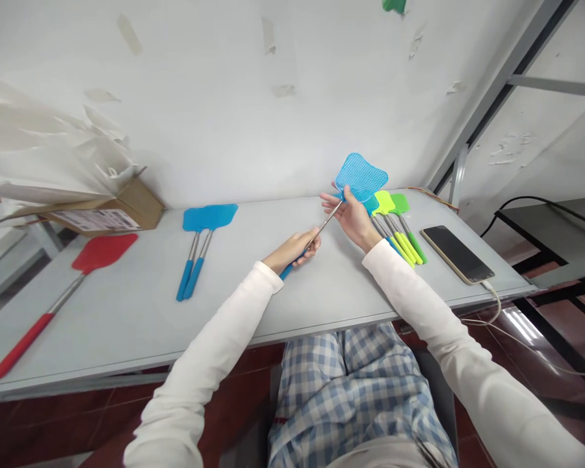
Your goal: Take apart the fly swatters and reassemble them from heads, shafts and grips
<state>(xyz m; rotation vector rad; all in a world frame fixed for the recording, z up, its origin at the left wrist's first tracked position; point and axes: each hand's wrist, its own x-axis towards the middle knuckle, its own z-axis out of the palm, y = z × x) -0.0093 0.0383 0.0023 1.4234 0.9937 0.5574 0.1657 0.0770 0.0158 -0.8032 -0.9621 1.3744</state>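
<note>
A blue fly swatter (pixel 361 177) is held above the table, its perforated head up and to the right, its metal shaft drawn out. My left hand (pixel 296 249) is closed around the lower shaft and the top of the blue handle. Close under the head, my right hand (pixel 355 218) grips the shaft between thumb and fingers, with some fingers stretched out behind. Beyond my right wrist lie several swatters, among them a yellow-green one (pixel 384 203) and a green one (pixel 400 203). Two blue swatters (pixel 217 216) rest side by side to the left.
At the far left lies a red fly swatter (pixel 104 251) with a long shaft. An open cardboard box (pixel 121 207) stands behind it. A phone (pixel 457 252) with a white cable (pixel 494 300) is at the table's right end. The wall (pixel 214 117) rises behind the table (pixel 141 299).
</note>
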